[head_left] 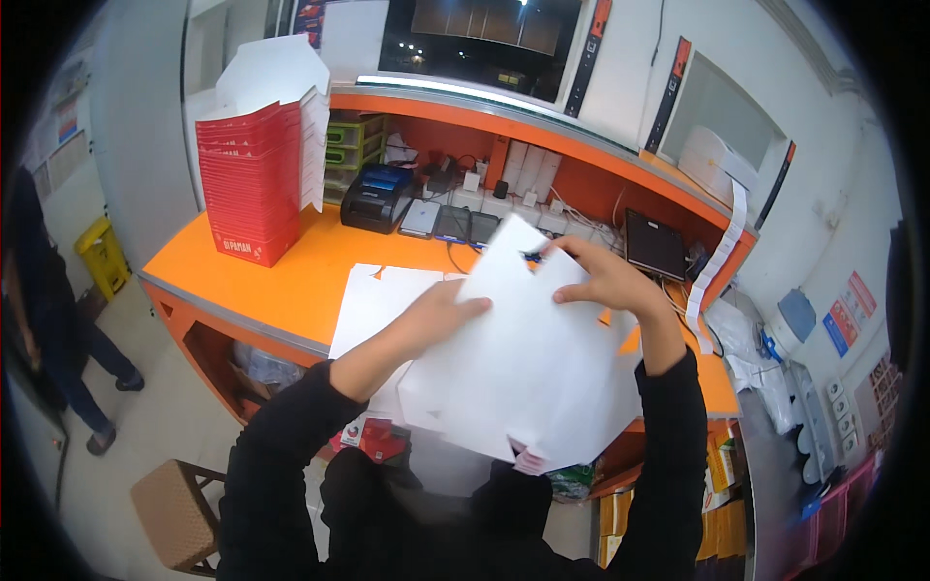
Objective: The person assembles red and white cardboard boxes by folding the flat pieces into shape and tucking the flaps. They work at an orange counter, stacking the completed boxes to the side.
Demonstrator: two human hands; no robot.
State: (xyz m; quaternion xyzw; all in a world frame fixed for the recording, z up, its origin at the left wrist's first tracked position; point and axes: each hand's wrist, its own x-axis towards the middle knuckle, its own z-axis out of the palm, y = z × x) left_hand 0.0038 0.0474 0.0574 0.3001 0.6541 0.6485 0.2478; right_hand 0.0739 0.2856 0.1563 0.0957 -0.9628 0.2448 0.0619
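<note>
At the far left a person in dark clothes [48,281] stands on the floor, near a yellow bin [101,257]. Lower down, a brown stool [174,508] stands beside the wearer's black sleeve. On the left part of the orange worktop [189,261] rises a tall stack of red boxes [250,189], nested in one another, with white flaps showing at the top and right side. Just right of it, toward the back, are green drawers [344,155] and a black printer [378,198], then a row of phones [421,219] lying flat. In front of these, a white sheet [363,300] lies on the worktop, partly under the left forearm.

The left hand [436,315] is at the left edge of a large white card [523,339], pinching it, thumb on the near face and the other fingers mostly hidden behind. The card is held tilted over the front of the worktop, before the wearer's body. The right hand [615,281] is at its upper right edge beside a notch, thumb against the card and forefinger spread apart from it; whether these fingers pinch the card, I cannot tell. Further right are a dark flat device [654,244] under the shelf and a long paper strip [719,266] hanging from the shelf to the worktop
</note>
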